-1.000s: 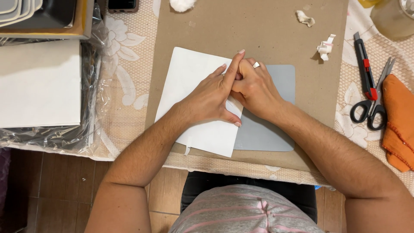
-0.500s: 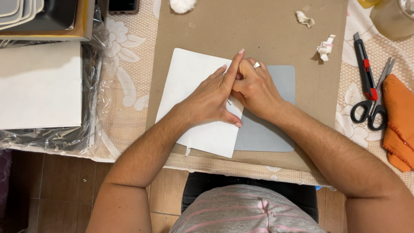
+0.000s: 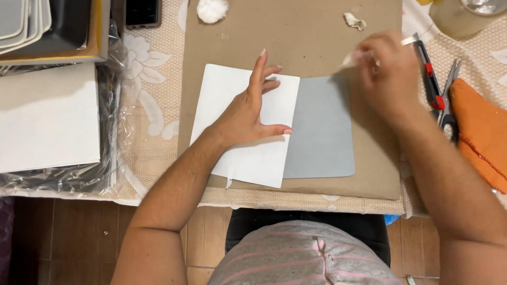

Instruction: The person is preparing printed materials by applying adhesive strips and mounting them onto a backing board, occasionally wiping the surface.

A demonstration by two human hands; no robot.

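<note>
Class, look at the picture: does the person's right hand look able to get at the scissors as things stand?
Probably yes. The right hand, blurred and raised with a small pale scrap in its fingers, is just beside the scissors. Only the red and black cutter lies between, flat on the table. The fingers are occupied, though.

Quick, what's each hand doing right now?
Left hand: open, flat on the white sheet.
Right hand: blurred, pinching a small white scrap.

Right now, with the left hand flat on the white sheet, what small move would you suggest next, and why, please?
Probably set down the white scrap pinched in the blurred right hand. The left hand pins the white sheet over the grey sheet, and the pair needs both hands.
</note>
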